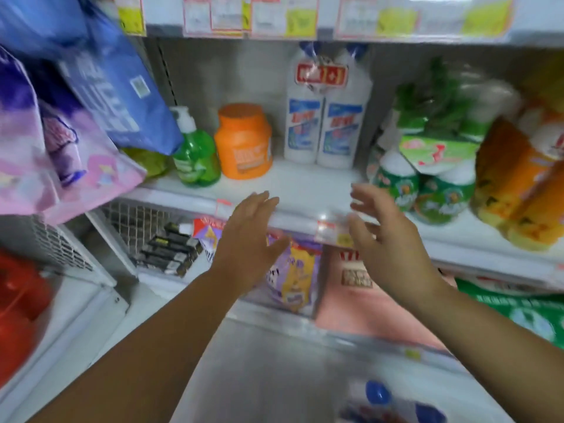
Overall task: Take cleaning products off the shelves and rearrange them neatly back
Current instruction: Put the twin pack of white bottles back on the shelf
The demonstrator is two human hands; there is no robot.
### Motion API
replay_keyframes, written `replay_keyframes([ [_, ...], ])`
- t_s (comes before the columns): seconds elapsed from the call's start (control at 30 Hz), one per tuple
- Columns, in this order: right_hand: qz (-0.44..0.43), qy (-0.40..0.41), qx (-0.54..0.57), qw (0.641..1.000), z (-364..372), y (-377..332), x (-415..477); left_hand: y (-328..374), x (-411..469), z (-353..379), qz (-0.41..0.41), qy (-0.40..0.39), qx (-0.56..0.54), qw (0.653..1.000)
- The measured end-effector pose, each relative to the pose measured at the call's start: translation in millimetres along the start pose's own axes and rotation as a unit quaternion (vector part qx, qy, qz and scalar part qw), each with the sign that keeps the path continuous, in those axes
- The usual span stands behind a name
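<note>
orange jar (243,141), green pump bottle (195,151), twin white bottles (328,117) upright on shelf (305,190)

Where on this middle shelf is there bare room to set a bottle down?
Bare shelf runs in front of the orange jar and the twin white bottles. Crowded at left by the green pump bottle, at right by green packs.

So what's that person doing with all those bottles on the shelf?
A person is sorting cleaning products on a shop shelf. Right now the left hand and right hand are both open and empty, held out in front of the shelf's edge. A green pump bottle, an orange jar and a twin pack of white bottles stand on the shelf, untouched.
</note>
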State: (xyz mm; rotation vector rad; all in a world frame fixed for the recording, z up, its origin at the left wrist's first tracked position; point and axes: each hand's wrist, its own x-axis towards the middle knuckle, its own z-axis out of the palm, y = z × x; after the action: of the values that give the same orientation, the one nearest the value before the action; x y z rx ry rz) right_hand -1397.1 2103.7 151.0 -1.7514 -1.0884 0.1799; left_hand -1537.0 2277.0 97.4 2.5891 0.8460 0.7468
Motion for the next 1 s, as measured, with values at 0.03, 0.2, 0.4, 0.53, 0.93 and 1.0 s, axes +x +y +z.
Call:
replay_keyframes([
  [0.03, -0.008, 0.003, -0.01, 1.0, 9, 0, 28, -7, 14, 3, 0.014, 0.011, 0.018, 1.0],
  [0.2, 0.039, 0.091, 0.019, 0.995, 32, 19, 142, -36, 52, 18, 0.024, -0.033, 0.077, 0.996],
  [0.4, 0.211, 0.134, 0.028, 0.968, 46, 48, 225, -55, 54, 38, 0.074, 0.061, 0.064, 0.993],
  [0.53, 0.187, 0.198, 0.096, 0.957, 50, 52, 239, -56, 53, 40, 0.09, 0.08, 0.061, 0.991],
  [0.93, 0.129, 0.099, 0.066, 0.984, 44, 27, 168, -46, 54, 24, 0.035, -0.001, 0.022, 0.999],
  [1.0, 0.109, 0.066, 0.058, 0.99, 32, 18, 140, -40, 48, 10, -0.008, -0.015, -0.029, 0.999],
])
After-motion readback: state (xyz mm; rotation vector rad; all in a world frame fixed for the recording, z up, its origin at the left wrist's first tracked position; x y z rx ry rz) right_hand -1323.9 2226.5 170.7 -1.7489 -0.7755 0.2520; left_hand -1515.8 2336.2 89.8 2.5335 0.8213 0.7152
